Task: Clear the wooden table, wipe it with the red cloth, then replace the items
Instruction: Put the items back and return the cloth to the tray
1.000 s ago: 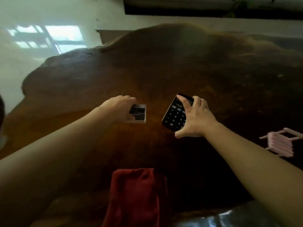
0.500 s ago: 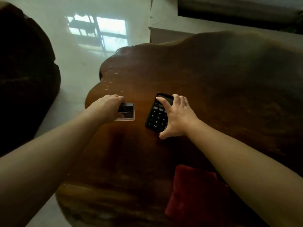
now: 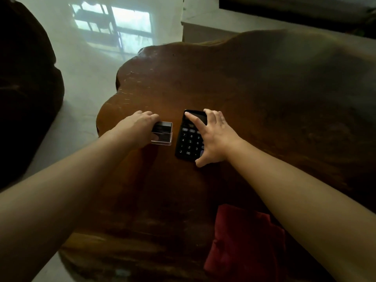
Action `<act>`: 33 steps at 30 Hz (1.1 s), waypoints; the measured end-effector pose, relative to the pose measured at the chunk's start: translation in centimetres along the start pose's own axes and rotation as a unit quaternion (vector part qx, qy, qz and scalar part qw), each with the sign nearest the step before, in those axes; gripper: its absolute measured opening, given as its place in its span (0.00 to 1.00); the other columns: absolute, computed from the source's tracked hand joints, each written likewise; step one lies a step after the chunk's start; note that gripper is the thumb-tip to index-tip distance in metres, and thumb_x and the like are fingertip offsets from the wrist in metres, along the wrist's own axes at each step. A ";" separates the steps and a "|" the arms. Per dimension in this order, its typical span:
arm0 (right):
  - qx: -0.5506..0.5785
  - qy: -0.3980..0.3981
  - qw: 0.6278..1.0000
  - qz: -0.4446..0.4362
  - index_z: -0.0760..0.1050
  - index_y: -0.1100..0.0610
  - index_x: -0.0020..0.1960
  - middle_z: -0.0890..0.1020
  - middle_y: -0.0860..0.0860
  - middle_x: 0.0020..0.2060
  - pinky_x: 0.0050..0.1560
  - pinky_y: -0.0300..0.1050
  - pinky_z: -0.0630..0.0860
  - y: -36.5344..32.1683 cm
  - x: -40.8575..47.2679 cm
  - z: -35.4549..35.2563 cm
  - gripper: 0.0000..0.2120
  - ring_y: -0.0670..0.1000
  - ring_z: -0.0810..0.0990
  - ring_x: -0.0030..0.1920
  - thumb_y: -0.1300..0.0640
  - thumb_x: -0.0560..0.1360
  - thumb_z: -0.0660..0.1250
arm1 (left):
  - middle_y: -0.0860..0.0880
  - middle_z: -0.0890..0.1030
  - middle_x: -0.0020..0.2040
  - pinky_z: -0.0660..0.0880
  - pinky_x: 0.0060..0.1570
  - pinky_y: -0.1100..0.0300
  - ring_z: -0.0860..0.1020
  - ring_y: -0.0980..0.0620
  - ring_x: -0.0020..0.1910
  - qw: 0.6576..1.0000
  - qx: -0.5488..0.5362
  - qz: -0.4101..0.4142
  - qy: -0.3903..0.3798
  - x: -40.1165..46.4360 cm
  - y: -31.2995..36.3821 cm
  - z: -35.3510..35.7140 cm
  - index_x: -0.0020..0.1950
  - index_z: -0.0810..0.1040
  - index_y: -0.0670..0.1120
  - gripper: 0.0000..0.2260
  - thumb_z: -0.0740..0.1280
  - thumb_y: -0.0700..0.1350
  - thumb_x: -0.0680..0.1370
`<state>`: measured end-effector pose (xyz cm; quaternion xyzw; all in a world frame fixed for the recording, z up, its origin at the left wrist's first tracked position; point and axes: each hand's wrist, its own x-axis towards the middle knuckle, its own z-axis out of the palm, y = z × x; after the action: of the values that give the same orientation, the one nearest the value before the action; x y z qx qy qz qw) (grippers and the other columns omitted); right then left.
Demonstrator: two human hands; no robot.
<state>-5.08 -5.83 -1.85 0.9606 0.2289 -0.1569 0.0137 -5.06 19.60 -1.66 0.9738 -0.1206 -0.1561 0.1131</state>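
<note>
red cloth (image 3: 244, 241) lies crumpled at the near edge of the wooden table (image 3: 254, 94), toward 5 o'clock from the middle of the view, half under the right forearm and touched by neither hand. farther in, both arms reach out over the dark brown top. the right hand (image 3: 213, 139) is spread across a black calculator (image 3: 188, 139), index finger on its far end and thumb at its near corner, grasping it; whether it rests on the wood or is lifted i cannot tell. just beside it, at its 9 o'clock, the left hand (image 3: 138, 127) is closed around a small clear box (image 3: 162, 133) with dark contents. beyond the table, at 11 o'clock, pale floor (image 3: 85, 64) mirrors a window.
</note>
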 end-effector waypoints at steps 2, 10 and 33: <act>0.014 -0.014 1.000 -0.005 0.28 0.35 0.77 0.42 0.63 0.81 0.76 0.62 0.38 0.3 0.0 0.0 0.71 0.66 0.38 0.80 0.31 0.56 0.80 | 0.48 0.76 0.65 0.72 0.53 0.54 0.72 0.47 0.62 1.000 0.002 -0.014 -0.019 0.1 0.2 -0.2 0.73 0.69 0.53 0.27 0.74 0.46 0.75; 0.164 0.044 0.983 0.069 0.43 0.39 0.81 0.48 0.53 0.83 0.76 0.62 0.49 4.9 -5.9 -0.5 0.54 0.57 0.42 0.82 0.32 0.68 0.74 | 0.46 0.66 0.76 0.66 0.69 0.40 0.61 0.42 0.76 0.999 0.007 -0.002 0.049 -0.5 5.6 -1.2 0.78 0.60 0.53 0.38 0.73 0.58 0.73; 0.101 0.184 0.766 0.608 0.71 0.54 0.70 0.71 0.63 0.68 0.56 0.58 0.76 31.1 -41.5 6.8 0.31 0.66 0.68 0.66 0.41 0.74 0.73 | 0.48 0.64 0.78 0.66 0.70 0.42 0.60 0.44 0.77 0.971 0.019 0.236 -0.010 3.4 41.2 9.6 0.79 0.57 0.54 0.37 0.66 0.65 0.75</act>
<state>-28.42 -52.41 3.06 0.9051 -0.4218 0.0421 -0.0335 -13.30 -21.98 -0.85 0.9180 -0.3512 -0.1325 0.1275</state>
